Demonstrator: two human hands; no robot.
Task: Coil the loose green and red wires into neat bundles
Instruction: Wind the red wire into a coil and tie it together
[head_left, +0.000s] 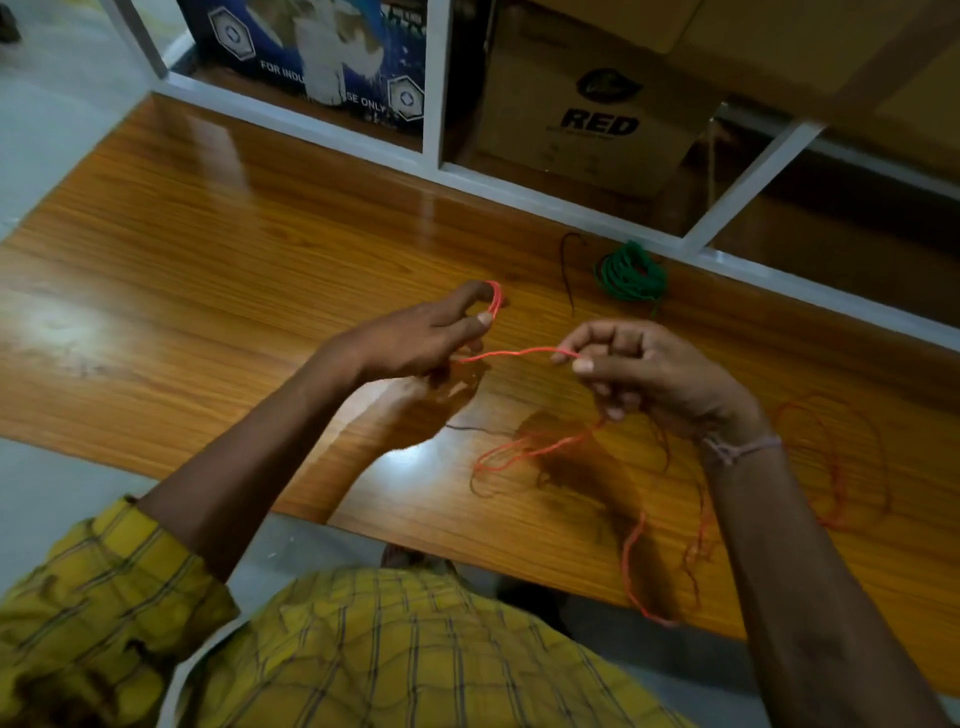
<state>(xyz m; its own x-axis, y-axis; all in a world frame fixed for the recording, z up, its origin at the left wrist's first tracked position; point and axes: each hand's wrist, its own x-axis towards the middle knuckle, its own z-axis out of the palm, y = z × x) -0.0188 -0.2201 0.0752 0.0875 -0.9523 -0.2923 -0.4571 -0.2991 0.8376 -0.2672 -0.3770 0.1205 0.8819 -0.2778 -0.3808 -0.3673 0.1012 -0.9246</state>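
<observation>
A thin red wire (519, 353) stretches between my two hands above the wooden table (234, 249). My left hand (426, 338) pinches a small loop of it between thumb and forefinger. My right hand (639, 369) pinches the wire a short way along, fingers curled. From my right hand the rest of the red wire hangs down and lies in loose tangles on the table, to the right and over the near edge. The green wire (631, 273) lies coiled in a bundle at the far side of the table, apart from both hands.
A short dark wire (569, 270) lies just left of the green coil. Behind the table stands a white-framed shelf (436, 78) holding a blue printed box (322, 52) and a brown carton (597, 114). Grey floor shows at left.
</observation>
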